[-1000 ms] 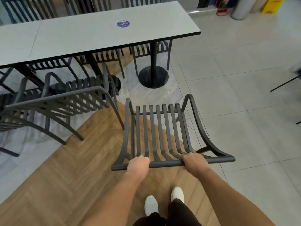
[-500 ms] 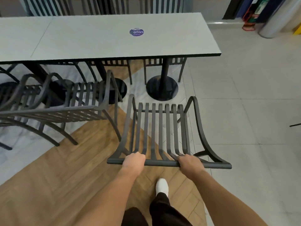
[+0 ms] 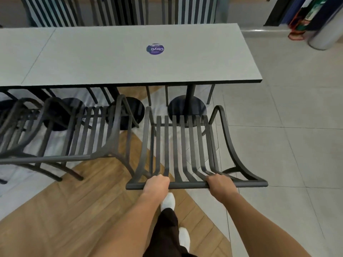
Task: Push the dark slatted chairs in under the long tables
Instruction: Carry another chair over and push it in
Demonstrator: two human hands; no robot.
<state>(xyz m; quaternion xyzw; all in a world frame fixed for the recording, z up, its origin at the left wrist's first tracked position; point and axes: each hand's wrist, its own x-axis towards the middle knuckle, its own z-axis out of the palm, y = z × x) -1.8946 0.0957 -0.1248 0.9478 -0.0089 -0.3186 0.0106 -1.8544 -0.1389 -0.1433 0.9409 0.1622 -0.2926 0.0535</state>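
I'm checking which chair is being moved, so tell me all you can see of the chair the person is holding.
The chair is dark grey, likely metal or plastic, with long parallel slats running from back to seat and curved armrests on both sides. It faces the long table, its front not yet under the edge. The left hand and right hand grip its top rail. A similar chair stands close on its left.

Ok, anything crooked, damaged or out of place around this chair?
Nothing damaged or spilled. The held chair sits square to the table, gripped by the left hand and right hand. The neighbouring chair stands slightly angled.
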